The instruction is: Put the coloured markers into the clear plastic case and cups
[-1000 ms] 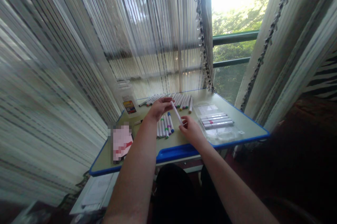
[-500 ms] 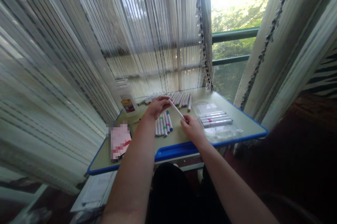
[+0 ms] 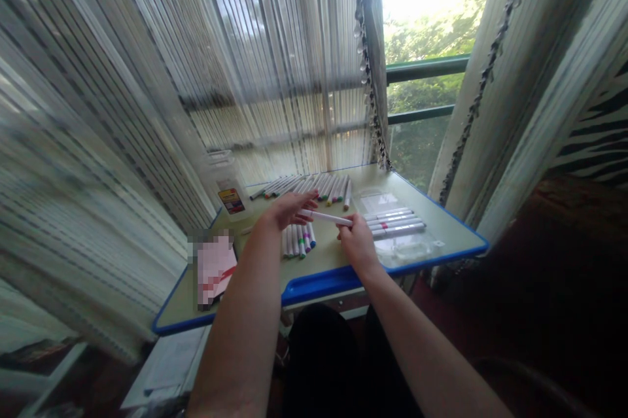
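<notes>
The white marker point(image 3: 328, 218) was held above the bench point(image 3: 326, 254), slanted slightly down toward the right, between both hands. At far left, a blurred pink item point(image 3: 216, 264) was seen on the bench, with a clear container point(image 3: 220, 181) stood behind it. The left hand point(image 3: 293, 210) was placed at the marker's left end, fingers partly spread; whether that end was gripped or merely touched could not be told. Below it, a row of markers point(image 3: 301, 243) was laid; more were fanned out behind. The marker's right end was pinched by the right hand point(image 3: 349, 229). Farther right, four or so markers point(image 3: 397, 224) were laid on a clear tray point(image 3: 408, 248). The step in hand was judged to be the handling of one marker; for the next move, a steady right-hand pinch and clearance from the row seemed called for.
</notes>
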Demonstrator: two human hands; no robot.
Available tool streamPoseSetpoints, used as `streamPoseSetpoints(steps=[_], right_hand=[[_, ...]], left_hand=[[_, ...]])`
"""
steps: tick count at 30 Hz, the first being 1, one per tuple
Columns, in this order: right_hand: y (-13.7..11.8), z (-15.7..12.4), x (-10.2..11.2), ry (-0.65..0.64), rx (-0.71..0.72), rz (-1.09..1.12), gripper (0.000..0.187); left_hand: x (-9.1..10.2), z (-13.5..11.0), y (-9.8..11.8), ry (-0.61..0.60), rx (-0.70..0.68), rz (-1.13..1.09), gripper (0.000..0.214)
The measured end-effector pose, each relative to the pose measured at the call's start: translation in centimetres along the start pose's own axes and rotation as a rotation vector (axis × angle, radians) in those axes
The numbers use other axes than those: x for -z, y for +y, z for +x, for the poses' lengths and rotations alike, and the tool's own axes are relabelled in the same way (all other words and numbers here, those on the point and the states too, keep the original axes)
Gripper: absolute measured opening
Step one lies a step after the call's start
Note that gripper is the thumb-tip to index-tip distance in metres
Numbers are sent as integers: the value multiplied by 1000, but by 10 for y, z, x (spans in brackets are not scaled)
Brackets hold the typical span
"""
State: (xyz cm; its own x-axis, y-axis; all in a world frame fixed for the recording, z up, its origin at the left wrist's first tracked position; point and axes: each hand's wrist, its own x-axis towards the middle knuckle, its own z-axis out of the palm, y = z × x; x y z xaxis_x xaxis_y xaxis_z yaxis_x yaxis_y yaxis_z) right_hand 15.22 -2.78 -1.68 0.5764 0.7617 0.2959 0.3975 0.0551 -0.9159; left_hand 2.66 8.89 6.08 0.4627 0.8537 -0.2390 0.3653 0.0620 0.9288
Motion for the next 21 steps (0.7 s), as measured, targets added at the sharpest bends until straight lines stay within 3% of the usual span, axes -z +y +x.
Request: streamPoseSetpoints(steps=[2, 5, 12, 16, 19, 21], right_hand=[[-1, 1, 0, 26, 10, -27, 9], [-2, 1, -1, 59, 35, -49, 11], [-10, -7, 4, 77, 56, 181, 24], [-21, -13, 27, 106, 160, 115, 25], [-22, -5, 54, 133, 201, 42, 25], [-17, 6, 72, 143, 208, -7, 25]], left_hand=[[3, -7, 3, -83, 64, 37, 50], [7, -14, 5, -167, 39, 40, 40], [14, -10, 2, -150, -93, -56, 22], [9, -9, 2, -252, -195, -106, 26], [-7, -4, 0, -347, -331, -80, 31], [-22, 1, -1, -346, -402, -34, 33]])
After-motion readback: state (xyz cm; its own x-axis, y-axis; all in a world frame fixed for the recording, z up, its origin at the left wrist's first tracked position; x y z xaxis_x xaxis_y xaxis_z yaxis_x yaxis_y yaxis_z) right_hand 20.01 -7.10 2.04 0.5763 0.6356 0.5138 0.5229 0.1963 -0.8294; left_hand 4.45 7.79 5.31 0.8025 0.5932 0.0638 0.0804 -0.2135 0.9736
